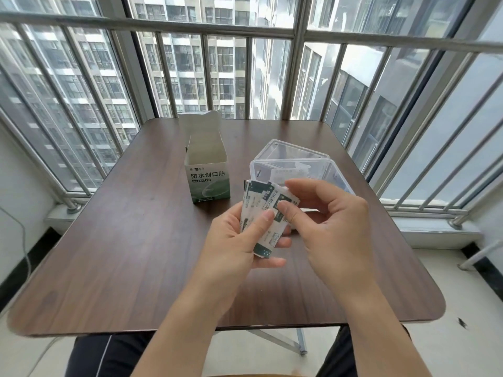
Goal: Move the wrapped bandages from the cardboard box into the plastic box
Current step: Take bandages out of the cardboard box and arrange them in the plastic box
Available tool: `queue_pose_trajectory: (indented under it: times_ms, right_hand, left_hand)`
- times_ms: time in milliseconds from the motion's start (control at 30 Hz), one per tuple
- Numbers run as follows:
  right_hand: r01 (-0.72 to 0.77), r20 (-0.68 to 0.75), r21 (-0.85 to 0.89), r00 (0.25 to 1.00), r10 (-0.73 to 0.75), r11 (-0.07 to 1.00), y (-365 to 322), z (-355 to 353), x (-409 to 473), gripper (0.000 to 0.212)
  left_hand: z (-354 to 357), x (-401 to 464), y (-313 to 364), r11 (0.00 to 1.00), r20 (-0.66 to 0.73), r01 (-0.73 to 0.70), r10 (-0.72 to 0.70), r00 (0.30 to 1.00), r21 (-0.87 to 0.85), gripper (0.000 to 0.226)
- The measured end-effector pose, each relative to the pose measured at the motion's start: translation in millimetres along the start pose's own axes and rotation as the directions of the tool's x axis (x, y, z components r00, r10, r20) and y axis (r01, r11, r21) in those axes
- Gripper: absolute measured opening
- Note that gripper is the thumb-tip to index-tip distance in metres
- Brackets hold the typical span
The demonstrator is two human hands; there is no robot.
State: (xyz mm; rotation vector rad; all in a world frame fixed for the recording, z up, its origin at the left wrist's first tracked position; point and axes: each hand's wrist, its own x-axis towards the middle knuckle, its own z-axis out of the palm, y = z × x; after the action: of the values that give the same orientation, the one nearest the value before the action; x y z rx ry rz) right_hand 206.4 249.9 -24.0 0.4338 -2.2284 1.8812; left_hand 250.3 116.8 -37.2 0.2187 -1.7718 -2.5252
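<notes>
In the head view, at the centre of the frame, the left hand (234,238) holds a fanned stack of wrapped bandages (262,213), its fingers curled round the lower part, while the right hand (326,221) pinches the top wrapper between thumb and forefinger. The cardboard box (206,170) stands open just above and left of the hands and looks empty, so emptying it seems done. The clear plastic box (296,167), lid open behind it, sits to the upper right on the brown surface (122,254); loading it remains. Something pale lies inside; glare makes it hard to identify, and the hands hide the box's near edge.
</notes>
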Motion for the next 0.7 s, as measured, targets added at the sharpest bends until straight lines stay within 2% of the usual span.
queue_pose_trajectory:
  times_ms: [133,333,533,700]
  right_hand:
    - [-0.027,-0.023,0.032,0.999,0.028,0.999,1.4,-0.3,3.9,0.027]
    - [-0.057,-0.021,0.127,0.998,0.06,0.99,1.6,-0.1,10.3,0.023]
    - [-0.104,0.153,0.145,0.985,0.081,0.984,-0.7,-3.1,19.5,0.014]
    - [-0.12,0.215,0.135,0.973,0.089,0.984,-3.9,-4.3,28.3,0.024]
  left_hand:
    - [2.4,1.1,-1.1,0.999,-0.071,-0.046,0.046,0.996,0.001,0.02]
    - [1.2,1.5,-1.0,0.998,-0.072,-0.019,0.014,0.997,-0.068,0.025]
    - [-3.4,5.2,0.6,0.993,-0.082,-0.054,0.045,0.996,-0.106,0.022]
    - [-3.3,8.6,7.3,0.994,-0.075,-0.07,0.063,0.995,-0.085,0.02]
